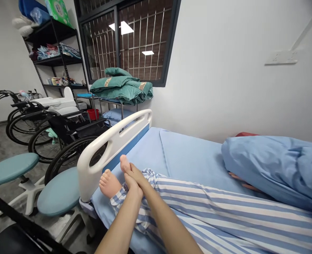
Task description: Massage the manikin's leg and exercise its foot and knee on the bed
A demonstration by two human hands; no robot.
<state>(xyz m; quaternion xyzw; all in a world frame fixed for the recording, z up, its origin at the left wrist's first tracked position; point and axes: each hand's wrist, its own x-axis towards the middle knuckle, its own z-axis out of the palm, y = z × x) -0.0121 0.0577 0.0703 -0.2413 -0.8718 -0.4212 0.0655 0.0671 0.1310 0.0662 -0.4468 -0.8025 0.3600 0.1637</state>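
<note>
Two smooth, pinkish bare feet stick out of blue-and-white striped trousers (211, 197) on the bed. My right hand (135, 174) is wrapped over the far foot (124, 162), around its instep or ankle. Against it, my left hand (131, 183) closes on the same foot from the near side; the hands overlap, and some fingers are hidden. The near foot (109, 183) rests beside my left hand, toes up, untouched as far as I can see. Whether the legs belong to a person or a manikin, I cannot tell.
A white footboard (115, 132) stands just beyond the feet. Left of it are round stools (59, 192) and wheelchairs (73, 132). A blue cover (272, 165) lies over the body at right, with fingers showing under its edge. Green folded quilts (123, 88) sit by the window.
</note>
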